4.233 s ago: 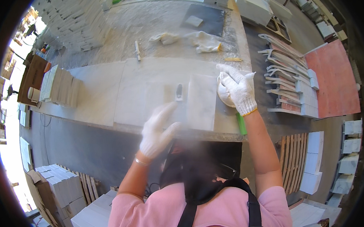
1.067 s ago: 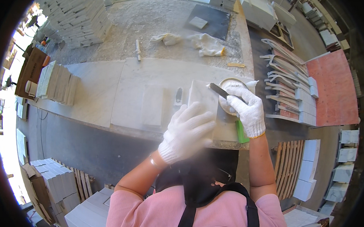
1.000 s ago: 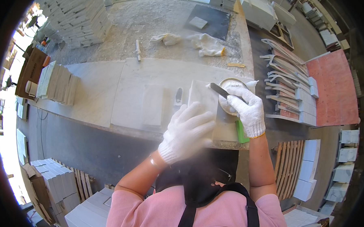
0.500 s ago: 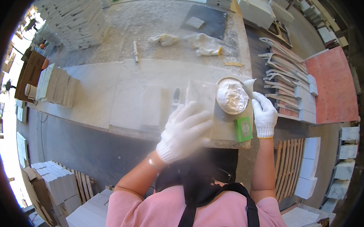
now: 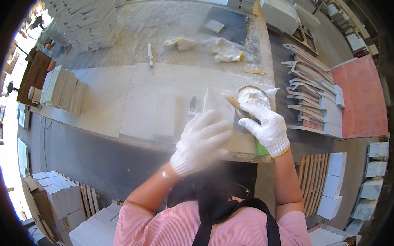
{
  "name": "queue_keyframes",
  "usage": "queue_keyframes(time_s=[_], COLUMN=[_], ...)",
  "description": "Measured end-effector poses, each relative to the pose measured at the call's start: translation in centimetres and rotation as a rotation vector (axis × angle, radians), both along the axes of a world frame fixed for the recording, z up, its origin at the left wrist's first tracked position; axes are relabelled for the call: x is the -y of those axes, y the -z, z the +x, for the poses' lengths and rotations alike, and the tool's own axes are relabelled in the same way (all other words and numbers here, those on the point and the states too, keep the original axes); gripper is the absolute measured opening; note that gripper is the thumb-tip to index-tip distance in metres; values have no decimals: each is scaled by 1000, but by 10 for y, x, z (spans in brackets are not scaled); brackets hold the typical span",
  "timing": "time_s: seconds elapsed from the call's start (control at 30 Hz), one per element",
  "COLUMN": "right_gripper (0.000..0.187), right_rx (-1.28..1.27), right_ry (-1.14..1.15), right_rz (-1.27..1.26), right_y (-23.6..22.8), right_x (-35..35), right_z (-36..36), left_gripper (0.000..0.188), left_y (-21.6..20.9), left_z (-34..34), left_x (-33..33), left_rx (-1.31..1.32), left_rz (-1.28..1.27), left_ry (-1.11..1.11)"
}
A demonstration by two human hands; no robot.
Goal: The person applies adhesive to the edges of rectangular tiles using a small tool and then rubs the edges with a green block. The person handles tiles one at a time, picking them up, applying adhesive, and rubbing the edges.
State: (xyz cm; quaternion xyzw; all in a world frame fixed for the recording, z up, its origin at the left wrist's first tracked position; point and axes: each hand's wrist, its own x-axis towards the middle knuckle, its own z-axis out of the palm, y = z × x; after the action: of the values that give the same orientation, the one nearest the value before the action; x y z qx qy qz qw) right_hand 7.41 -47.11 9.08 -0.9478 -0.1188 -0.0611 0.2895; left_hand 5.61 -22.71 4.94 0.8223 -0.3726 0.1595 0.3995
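My right hand (image 5: pixel 267 129), in a white knitted glove, is closed round a putty knife (image 5: pixel 237 108) with a flat yellowish end that points left over the tile. Just beyond its fingers stands a round bowl of white paste (image 5: pixel 254 96), partly covered by the hand. My left hand (image 5: pixel 203 143), gloved alike, has its fingers stretched out over the near left part of a pale square tile (image 5: pixel 216 107); whether it touches the tile I cannot tell. A green box (image 5: pixel 262 148) shows partly below my right hand. Left of the tile lies a small knife-like tool (image 5: pixel 192 105).
Crumpled white gloves (image 5: pixel 224 50) and a white stick (image 5: pixel 150 55) lie farther back on the bench. Stacked tiles (image 5: pixel 64 91) stand at the left. Right of the bench are curved pale strips (image 5: pixel 310 86) and a red board (image 5: pixel 361 95).
My right hand has moved left from beside the bowl to its near side, and the putty knife now shows in it. My left hand has stayed nearly in place.
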Motion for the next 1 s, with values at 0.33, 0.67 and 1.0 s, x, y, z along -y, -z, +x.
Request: queue_keyframes(time_s=[0.33,0.67,1.0], right_gripper=[27,27,24], right_rx=[210,124,259], right_ry=[-133,-65,-102], right_rz=[-180,-130,-172], right_y=[-14,-14,-10], right_x=[-14,-10,-13], right_z=[21,4,15], left_gripper=[49,47,46], left_y=[1,2,0], left_z=[0,1,0], left_x=[-1,0,1], left_rx=[-5,15,19], left_rz=[14,4,1], left_ry=[2,2,-10])
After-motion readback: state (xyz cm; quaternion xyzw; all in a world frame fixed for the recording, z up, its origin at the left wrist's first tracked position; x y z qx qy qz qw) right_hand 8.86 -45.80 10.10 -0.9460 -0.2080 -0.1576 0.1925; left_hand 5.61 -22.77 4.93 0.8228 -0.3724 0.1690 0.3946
